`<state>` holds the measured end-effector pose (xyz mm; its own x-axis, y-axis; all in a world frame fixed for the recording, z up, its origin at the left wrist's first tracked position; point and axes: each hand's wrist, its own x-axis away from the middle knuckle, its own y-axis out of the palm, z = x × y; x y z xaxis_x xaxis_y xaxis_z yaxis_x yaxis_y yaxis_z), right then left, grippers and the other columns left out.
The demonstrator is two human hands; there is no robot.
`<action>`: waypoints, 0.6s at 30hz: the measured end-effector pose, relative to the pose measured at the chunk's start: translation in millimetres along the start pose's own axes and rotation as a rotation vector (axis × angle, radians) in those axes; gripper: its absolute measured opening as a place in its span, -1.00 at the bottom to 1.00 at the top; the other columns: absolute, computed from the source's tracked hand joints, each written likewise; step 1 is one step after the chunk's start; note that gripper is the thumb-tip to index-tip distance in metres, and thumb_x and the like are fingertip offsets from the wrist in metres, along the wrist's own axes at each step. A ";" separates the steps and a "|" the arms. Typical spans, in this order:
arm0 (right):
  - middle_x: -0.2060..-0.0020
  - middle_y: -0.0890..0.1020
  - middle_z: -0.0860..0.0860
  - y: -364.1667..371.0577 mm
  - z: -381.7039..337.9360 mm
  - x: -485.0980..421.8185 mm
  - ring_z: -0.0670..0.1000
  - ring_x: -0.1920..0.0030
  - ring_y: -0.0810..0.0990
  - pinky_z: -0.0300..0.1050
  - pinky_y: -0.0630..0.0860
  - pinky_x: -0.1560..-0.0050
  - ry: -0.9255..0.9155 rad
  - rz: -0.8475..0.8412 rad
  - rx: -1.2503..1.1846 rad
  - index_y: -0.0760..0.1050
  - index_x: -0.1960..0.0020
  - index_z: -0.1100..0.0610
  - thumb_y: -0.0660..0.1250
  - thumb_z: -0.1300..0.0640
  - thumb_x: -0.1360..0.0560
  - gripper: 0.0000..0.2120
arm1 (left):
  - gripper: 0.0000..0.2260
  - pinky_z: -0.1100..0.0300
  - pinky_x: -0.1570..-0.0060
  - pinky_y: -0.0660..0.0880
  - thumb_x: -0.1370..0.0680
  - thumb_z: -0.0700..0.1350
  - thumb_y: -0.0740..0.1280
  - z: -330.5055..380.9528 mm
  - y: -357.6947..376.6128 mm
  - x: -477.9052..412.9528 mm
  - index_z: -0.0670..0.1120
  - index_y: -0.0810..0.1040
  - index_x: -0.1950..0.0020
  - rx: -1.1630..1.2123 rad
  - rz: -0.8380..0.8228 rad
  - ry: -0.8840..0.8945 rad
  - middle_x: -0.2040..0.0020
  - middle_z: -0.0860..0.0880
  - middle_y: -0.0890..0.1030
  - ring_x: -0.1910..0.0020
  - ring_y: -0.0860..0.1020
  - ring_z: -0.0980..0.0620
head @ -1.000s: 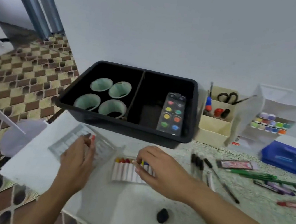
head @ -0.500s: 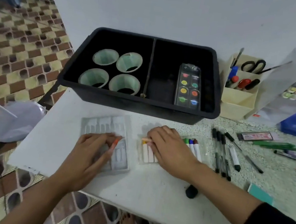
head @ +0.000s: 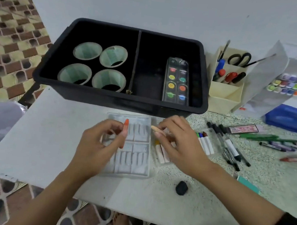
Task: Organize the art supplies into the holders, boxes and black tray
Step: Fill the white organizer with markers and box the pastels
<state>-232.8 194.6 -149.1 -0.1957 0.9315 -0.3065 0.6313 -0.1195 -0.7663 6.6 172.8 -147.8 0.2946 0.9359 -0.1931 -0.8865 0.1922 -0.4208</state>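
1. Plainly, these pastel sticks are light, waxy and likely to snap; I judge a gentle pinch at mid-shaft safest.
2. The left grip [head: 97, 147] pinches an orange pastel [head: 124, 133] over the clear moulded insert [head: 133, 165] lying on the surface [head: 45, 146].
3. The right grip [head: 181, 145] pinches a peach pastel [head: 155, 129] just beside the insert's far right corner.
4. I see no sticks in the insert's slots; loose pastels [head: 163, 153] lie just to its right.
5. The black tray [head: 107, 99] holds four green-lined cups [head: 111, 55] in its left compartment and a paint palette [head: 177, 82] in its right.
6. The cream holder [head: 226, 92] holds scissors [head: 239, 58].

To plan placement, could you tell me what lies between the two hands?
Head view: the clear slotted tray lies between the left hand and right hand.
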 end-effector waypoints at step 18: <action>0.39 0.65 0.07 64.3 -56.5 -64.2 -0.05 0.43 0.64 -0.14 0.62 0.35 0.498 -0.047 -0.588 0.50 -0.06 0.12 0.50 0.21 -0.49 -0.78 | -0.87 0.43 0.27 0.46 -0.46 0.03 0.55 -33.7 -28.3 -30.2 0.10 0.65 0.05 -0.180 0.145 -0.253 0.34 0.15 0.64 0.34 0.62 0.21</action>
<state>-137.3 146.4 -146.8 0.0407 0.9925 0.1154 0.9527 -0.0037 -0.3038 34.8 129.2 -159.9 0.0520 0.9976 -0.0459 -0.8291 0.0175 -0.5589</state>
